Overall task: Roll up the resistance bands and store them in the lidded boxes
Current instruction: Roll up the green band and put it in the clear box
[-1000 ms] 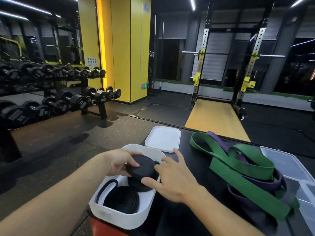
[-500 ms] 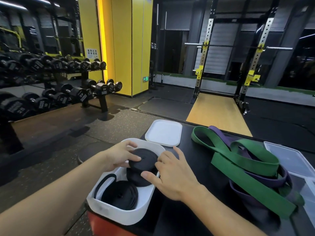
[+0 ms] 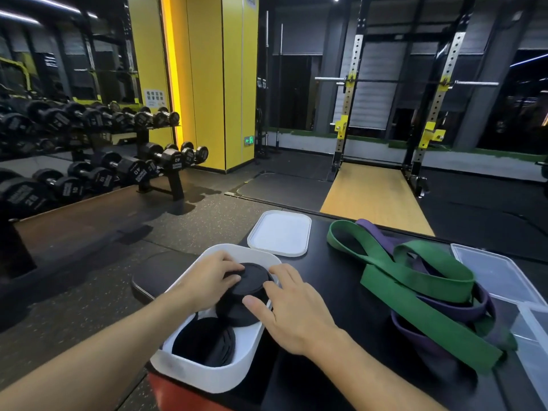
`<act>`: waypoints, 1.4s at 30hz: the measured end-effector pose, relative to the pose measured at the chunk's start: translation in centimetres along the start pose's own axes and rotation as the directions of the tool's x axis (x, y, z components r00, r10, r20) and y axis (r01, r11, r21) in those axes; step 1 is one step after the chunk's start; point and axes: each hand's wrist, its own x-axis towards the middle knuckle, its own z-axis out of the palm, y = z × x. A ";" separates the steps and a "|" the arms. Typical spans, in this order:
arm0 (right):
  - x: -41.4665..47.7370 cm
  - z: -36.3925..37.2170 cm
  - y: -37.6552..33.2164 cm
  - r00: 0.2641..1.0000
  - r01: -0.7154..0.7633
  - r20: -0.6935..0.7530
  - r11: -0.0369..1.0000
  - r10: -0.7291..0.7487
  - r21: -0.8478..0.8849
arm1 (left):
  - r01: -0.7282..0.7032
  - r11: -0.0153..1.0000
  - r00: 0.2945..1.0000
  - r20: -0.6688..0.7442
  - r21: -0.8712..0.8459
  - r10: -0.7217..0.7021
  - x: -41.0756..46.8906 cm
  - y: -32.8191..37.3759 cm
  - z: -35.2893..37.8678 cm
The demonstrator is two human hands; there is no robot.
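A white open box [image 3: 207, 378] stands at the table's near left corner. One rolled black band [image 3: 204, 342] lies in its near half. A second rolled black band [image 3: 252, 277] sits in the far half, on top of another dark roll. My left hand [image 3: 210, 280] grips this upper roll from the left, fingers curled over its top. My right hand [image 3: 296, 312] touches its right side with thumb and spread fingers. The white lid [image 3: 280, 232] lies beyond the box. A loose green band [image 3: 415, 280] and a purple band [image 3: 462, 307] lie tangled to the right.
A clear plastic lid [image 3: 498, 271] and a clear box [image 3: 533, 336] sit at the table's right edge. A dumbbell rack [image 3: 89, 161] stands on the floor to the left, a squat rack [image 3: 385, 114] behind. The table's near left corner drops to the floor.
Both hands have lowered the upper black roll from above the box rim down into the box's far half. My left fingers now lie over its top.
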 end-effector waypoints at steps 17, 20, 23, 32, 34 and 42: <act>-5.7 -3.7 5.2 0.996 -0.032 0.079 0.979 0.049 -0.202 | -0.076 0.982 0.997 0.002 0.175 0.077 0.0 1.7 -0.8; -7.0 -5.3 8.7 0.991 -0.099 0.057 0.954 0.120 -0.283 | -0.050 0.994 0.998 -0.034 0.098 0.053 0.4 3.3 -1.1; -8.4 -7.3 12.3 0.978 -0.191 0.022 0.929 0.208 -0.319 | -0.013 1.000 0.996 -0.085 -0.015 0.012 1.3 5.8 -1.3; -11.4 -11.4 20.1 0.872 -0.428 0.109 0.851 0.477 -0.303 | -0.123 0.973 0.992 -0.034 -0.193 0.119 7.1 15.2 -1.0; -11.4 -11.7 20.9 0.841 -0.441 0.188 0.844 0.508 -0.306 | -0.144 0.971 0.989 -0.001 -0.193 0.147 8.2 17.0 -0.3; -8.5 -11.2 22.2 0.810 -0.493 0.268 0.853 0.522 -0.171 | -0.213 0.963 0.963 0.132 -0.166 0.236 9.9 21.7 2.5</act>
